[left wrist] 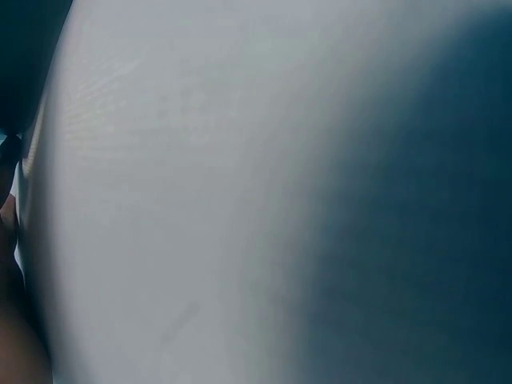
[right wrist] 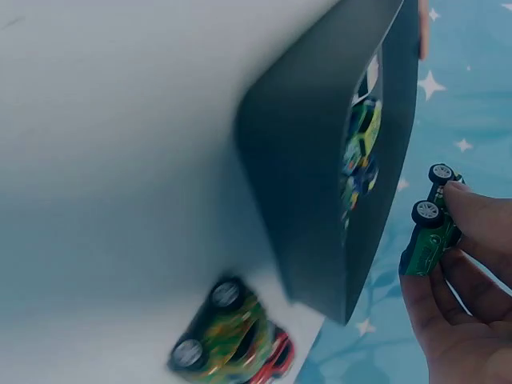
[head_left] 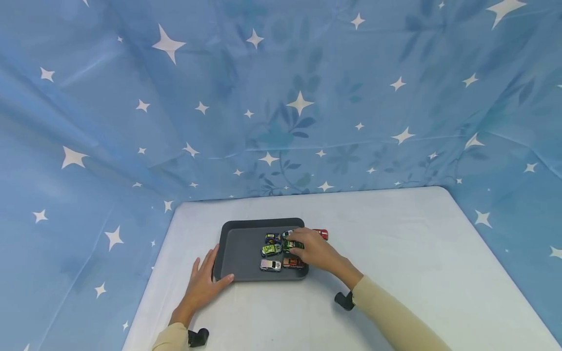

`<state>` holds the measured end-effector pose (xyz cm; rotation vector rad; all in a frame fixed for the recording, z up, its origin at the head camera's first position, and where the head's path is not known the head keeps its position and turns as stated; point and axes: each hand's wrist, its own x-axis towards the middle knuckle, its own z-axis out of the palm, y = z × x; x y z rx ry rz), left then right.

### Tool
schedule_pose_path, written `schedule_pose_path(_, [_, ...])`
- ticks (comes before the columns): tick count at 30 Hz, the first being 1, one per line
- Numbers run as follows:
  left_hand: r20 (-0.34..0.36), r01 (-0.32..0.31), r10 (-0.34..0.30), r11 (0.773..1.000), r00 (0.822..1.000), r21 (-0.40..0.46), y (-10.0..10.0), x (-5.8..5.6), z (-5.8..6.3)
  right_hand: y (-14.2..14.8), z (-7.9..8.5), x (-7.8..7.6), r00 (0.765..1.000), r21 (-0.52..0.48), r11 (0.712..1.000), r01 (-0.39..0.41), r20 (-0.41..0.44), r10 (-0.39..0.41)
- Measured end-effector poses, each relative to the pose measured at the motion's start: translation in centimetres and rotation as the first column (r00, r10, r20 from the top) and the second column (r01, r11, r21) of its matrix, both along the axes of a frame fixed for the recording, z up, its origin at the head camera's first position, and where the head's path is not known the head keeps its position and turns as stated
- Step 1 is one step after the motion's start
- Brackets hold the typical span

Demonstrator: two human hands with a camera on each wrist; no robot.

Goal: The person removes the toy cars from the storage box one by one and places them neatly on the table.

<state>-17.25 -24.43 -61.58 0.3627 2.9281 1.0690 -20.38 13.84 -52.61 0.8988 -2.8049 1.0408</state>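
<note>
In the head view a dark grey tray [head_left: 246, 224] holds several toy cars, among them a yellow-green car [head_left: 270, 250], a white-and-pink car [head_left: 270, 265] and an orange-brown car [head_left: 293, 263]. My right hand [head_left: 313, 248] is above the tray's right part, pinching a green toy car [right wrist: 432, 228] between thumb and fingers. My left hand [head_left: 204, 282] rests at the tray's near left corner, fingers along the left side and thumb at the front rim. Only a dark sliver of that hand [left wrist: 20, 328] shows in the left wrist view.
Right of the tray a red toy car [head_left: 323, 234] stands on the white table [head_left: 395, 253]. The right wrist view shows a multicoloured car [right wrist: 228, 328] beside it. A blue star-patterned cloth [head_left: 281, 122] hangs behind. Black wrist devices [head_left: 344, 301] sit under both forearms.
</note>
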Motion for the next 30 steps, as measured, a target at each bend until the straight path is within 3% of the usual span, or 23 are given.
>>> schedule_pose_path(16, [-0.017, 0.012, -0.012, 1.000, 1.000, 0.013, 0.0, 0.3, 0.0, 5.3, -2.0, 1.8, 0.990, 0.017, 0.991, 0.134, 0.040, -0.134])
schedule_pose_path(23, [-0.024, 0.012, -0.012, 1.000, 1.000, 0.020, 0.0, 0.2, 0.2, 6.6, -2.8, 2.9, 0.993, 0.028, 0.993, 0.113, 0.016, -0.113])
schedule_pose_path(30, [-0.051, 0.018, -0.017, 1.000, 0.999, 0.025, -0.1, 0.0, -0.4, 7.4, -3.6, 3.8, 0.990, 0.060, 0.992, 0.113, 0.074, -0.117])
